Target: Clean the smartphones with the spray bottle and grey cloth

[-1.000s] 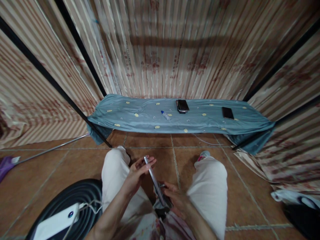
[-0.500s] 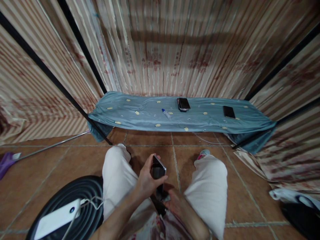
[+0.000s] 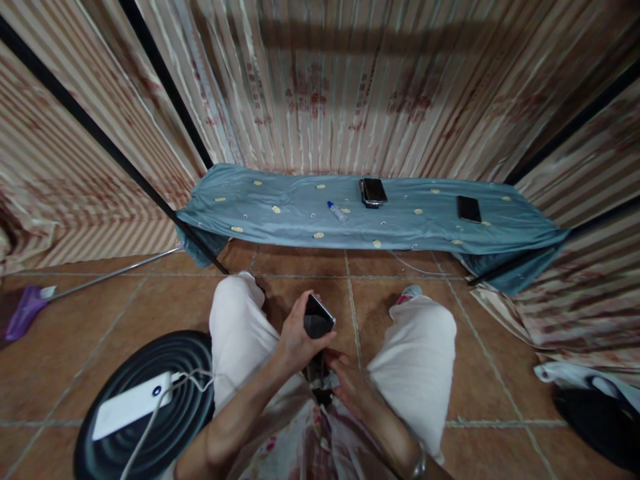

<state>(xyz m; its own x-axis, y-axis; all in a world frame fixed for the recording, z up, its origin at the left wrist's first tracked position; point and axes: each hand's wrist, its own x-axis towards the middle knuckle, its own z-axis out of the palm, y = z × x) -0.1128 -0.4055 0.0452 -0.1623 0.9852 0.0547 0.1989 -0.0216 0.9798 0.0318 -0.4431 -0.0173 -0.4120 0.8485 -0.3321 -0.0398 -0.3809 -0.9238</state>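
A low tabletop (image 3: pixel 280 230) draped in blue-grey cloth is seen at twelve o'clock, above a brown tiled floor (image 3: pixel 75 333). On the cloth, a small bottle (image 3: pixel 337 212) is laid near the middle, a stack of dark phones (image 3: pixel 373 192) just beyond it toward one o'clock, and a single black phone (image 3: pixel 469 209) well apart at two o'clock.

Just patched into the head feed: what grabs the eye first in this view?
The left hand grips a black dark-screened smartphone between the knees, while the right hand presses a small grey cloth at its lower end. Beyond, a long blue-draped bench carries two more black phones and a small clear bottle.
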